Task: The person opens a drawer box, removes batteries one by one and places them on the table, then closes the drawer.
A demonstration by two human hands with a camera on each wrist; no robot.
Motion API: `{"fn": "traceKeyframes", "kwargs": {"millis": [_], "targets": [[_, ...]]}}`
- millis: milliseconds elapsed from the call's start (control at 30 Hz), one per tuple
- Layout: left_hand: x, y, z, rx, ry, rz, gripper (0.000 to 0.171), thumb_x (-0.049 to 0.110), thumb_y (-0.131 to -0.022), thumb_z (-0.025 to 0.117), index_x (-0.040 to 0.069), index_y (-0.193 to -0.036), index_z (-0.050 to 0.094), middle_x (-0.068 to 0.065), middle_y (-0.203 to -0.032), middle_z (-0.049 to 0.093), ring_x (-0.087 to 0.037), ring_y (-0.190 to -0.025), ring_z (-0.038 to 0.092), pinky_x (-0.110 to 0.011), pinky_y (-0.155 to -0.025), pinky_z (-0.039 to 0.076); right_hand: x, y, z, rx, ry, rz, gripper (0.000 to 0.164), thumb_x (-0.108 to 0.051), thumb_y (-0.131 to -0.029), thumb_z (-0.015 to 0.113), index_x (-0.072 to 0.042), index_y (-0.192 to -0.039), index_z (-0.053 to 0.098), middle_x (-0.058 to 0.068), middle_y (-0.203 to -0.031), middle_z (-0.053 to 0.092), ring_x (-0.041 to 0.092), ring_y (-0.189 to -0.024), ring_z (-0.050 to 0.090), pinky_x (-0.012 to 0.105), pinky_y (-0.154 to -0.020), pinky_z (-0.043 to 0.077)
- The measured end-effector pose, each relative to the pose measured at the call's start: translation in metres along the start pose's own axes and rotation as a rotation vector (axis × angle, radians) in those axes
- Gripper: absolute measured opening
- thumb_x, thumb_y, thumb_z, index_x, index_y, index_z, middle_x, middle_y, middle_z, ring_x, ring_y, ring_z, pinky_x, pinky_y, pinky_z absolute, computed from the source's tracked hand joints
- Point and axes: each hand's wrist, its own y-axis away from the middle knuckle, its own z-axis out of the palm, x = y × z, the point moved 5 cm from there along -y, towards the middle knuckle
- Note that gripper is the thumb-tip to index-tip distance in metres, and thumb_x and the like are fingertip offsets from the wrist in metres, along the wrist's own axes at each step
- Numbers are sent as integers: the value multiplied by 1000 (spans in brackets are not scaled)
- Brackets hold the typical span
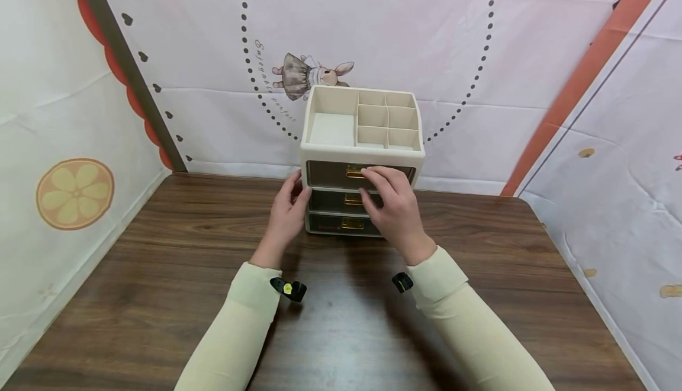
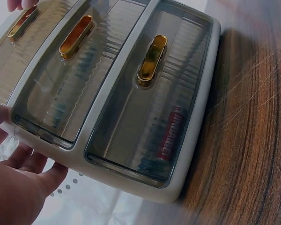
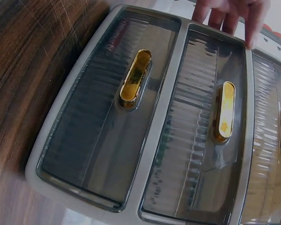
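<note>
A cream drawer organizer with three smoky see-through drawers stands upright on the table, all drawers pushed in. My left hand holds its left side, the thumb at the front edge and the fingers along the side wall. My right hand is in front of the top drawer, with its fingertips right at the gold handle and its thumb lower and apart. The middle handle and bottom handle are untouched. A red label with white lettering shows at the bottom drawer.
Open compartments, one large and several small, form the organizer's top. Behind it hangs a pale printed cloth, with more cloth at both sides. The dark wood-grain table extends in front. Black bands sit at both wrists.
</note>
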Motion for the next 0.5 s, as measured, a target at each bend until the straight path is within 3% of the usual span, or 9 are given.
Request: {"fn": "traceKeyframes", "kwargs": {"millis": [100, 300, 500], "targets": [[-3, -1, 0, 3, 1, 5, 47, 16, -103, 46, 6, -148, 36, -23, -139, 50, -33, -126, 48, -48, -106, 39, -2, -2, 3, 4, 8, -28, 33, -5, -85, 71, -2, -117, 65, 14, -112, 64, 30, -105, 59, 40, -94, 49], [10, 4, -1, 8, -15, 2, 46, 13, -103, 47, 2, -146, 37, -27, -137, 50, -36, -126, 48, -48, -105, 40, -4, -6, 7, 1, 28, -90, 28, -1, -84, 71, -2, -113, 68, 13, -108, 66, 29, -101, 60, 39, -91, 49], [9, 4, -2, -3, -25, 2, 47, 13, -102, 48, 1, -146, 38, -27, -137, 50, -37, -127, 47, -49, -107, 40, -9, -12, 10, -19, 101, -160, 22, 0, -87, 66, -3, -109, 70, 11, -104, 68, 28, -96, 60, 40, -89, 50]]}}
